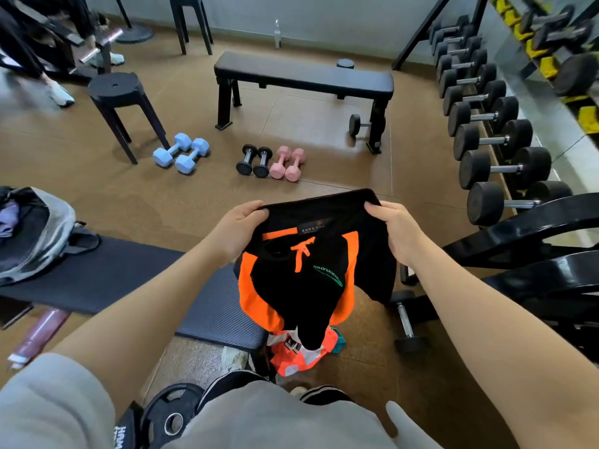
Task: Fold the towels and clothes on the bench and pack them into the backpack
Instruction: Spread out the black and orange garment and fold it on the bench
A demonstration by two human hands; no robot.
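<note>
Both hands hold one garment up in the air, a pair of black-and-orange shorts [301, 270]. The left hand [238, 230] grips one end of the waistband with fingers curled over its top edge, and the right hand [393, 231] grips the other end the same way, so the band is stretched flat between them and the legs hang straight down. Held like this, the fabric is free to fall out of its creases, which I judge to be preparation for a first fold.

Below the shorts, on the floor near the person's feet, lies another crumpled orange garment [301, 354], not yet folded. Left of the shorts runs the worktop [107, 277], a padded dark bench whose near end sits just beside the hanging fabric, handy for laying the shorts flat. At the far left end of that worktop rests the backpack [42, 234], grey and black, unzipped with its mouth gaping, some pale cloth showing inside. It looks left open so that folded pieces can go straight in.

Beyond the shorts, on the brown floor, stand small blue, black and pink dumbbells [270, 162] and a second black bench [304, 77].
</note>
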